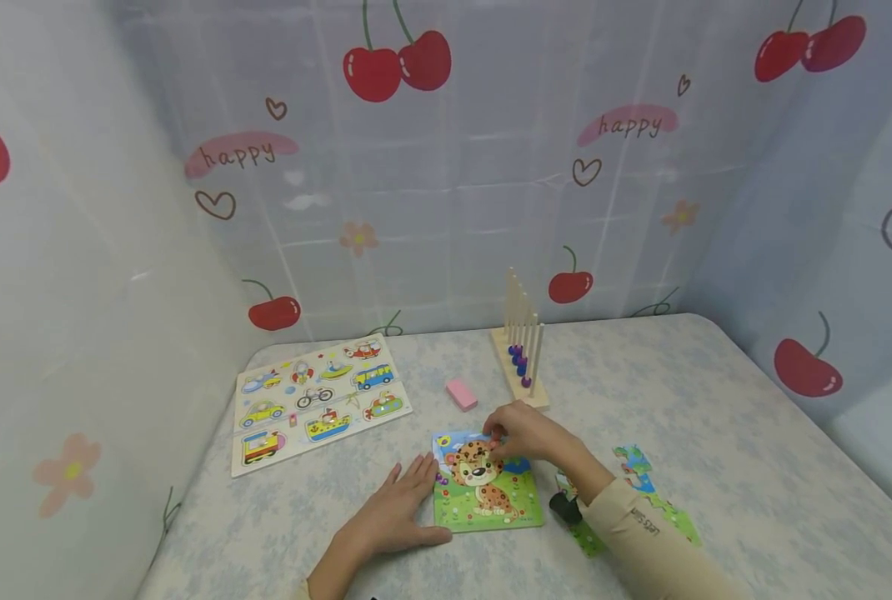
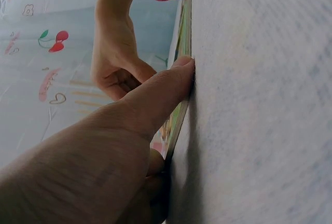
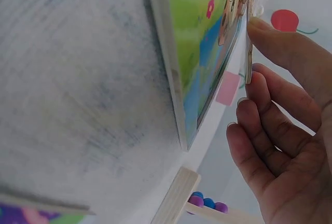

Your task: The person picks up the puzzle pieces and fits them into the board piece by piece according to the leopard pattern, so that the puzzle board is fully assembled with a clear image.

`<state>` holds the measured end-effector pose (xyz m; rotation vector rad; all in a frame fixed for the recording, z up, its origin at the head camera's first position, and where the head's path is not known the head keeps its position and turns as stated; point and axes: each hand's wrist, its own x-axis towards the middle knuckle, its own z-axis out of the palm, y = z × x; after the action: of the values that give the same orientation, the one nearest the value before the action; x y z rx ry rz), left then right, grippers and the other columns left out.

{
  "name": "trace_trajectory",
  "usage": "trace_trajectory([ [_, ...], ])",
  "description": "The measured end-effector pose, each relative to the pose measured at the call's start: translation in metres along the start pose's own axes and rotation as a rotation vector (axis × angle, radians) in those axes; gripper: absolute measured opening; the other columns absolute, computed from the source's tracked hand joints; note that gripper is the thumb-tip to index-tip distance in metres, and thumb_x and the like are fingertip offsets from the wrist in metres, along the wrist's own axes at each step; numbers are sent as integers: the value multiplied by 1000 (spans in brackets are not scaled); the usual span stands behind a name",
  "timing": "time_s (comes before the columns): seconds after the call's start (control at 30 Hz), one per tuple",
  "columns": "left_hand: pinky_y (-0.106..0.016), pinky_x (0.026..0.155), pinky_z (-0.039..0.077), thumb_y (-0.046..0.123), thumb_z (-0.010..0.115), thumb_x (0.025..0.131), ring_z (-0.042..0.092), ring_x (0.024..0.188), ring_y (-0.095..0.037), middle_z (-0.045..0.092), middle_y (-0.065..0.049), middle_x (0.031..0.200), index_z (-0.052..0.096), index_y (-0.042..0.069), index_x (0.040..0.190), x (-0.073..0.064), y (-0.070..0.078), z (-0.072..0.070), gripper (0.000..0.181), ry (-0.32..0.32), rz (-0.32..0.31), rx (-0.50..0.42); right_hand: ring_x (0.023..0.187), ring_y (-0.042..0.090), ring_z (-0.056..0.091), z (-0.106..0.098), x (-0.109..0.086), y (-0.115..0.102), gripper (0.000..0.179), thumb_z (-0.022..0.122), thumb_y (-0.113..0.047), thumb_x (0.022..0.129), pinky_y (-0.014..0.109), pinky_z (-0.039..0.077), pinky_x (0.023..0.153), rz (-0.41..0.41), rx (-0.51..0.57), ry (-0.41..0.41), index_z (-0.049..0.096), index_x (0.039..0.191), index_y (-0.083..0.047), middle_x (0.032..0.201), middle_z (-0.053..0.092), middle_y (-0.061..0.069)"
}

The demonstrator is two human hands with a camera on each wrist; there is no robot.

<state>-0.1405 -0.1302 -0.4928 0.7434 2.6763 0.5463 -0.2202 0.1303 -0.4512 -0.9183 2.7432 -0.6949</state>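
A leopard picture puzzle board (image 1: 457, 515) lies flat on the table in front of me, its green lower part facing me. My left hand (image 1: 395, 510) rests beside it, fingers straight along the left edge and thumb at the lower left corner. In the left wrist view that thumb (image 2: 166, 89) presses against the board's side. Over the upper right of the picture is my right hand (image 1: 527, 429). Between its thumb and fingers it pinches a thin puzzle piece (image 3: 249, 53), seen edge-on in the right wrist view, close over the board.
Several loose puzzle pieces (image 1: 674, 518) lie to the right, partly behind the right forearm. Beyond the board are a pink block (image 1: 461, 394) and a wooden peg stand (image 1: 538, 392) with purple and blue beads. A vehicle puzzle board (image 1: 288, 379) lies at the back left.
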Motion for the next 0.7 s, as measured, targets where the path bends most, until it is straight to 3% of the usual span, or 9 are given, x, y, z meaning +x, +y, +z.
trace_trajectory([
  [0.37, -54, 123, 13, 72, 59, 80, 14, 153, -26, 16, -7, 164, 23, 8, 155, 3, -3, 3, 105, 0, -5, 17, 76, 8, 62, 3, 4, 1, 25, 83, -19, 77, 24, 53, 67, 42, 4, -25, 74, 98, -8, 85, 71, -2],
  [0.7, -54, 123, 12, 71, 59, 81, 14, 153, -26, 16, -7, 165, 22, 8, 155, 3, -2, 2, 104, -9, -5, 14, 75, 6, 59, 6, 7, 4, 27, 83, -19, 76, 25, 53, 67, 86, 42, -51, 74, 99, -8, 84, 69, -4],
])
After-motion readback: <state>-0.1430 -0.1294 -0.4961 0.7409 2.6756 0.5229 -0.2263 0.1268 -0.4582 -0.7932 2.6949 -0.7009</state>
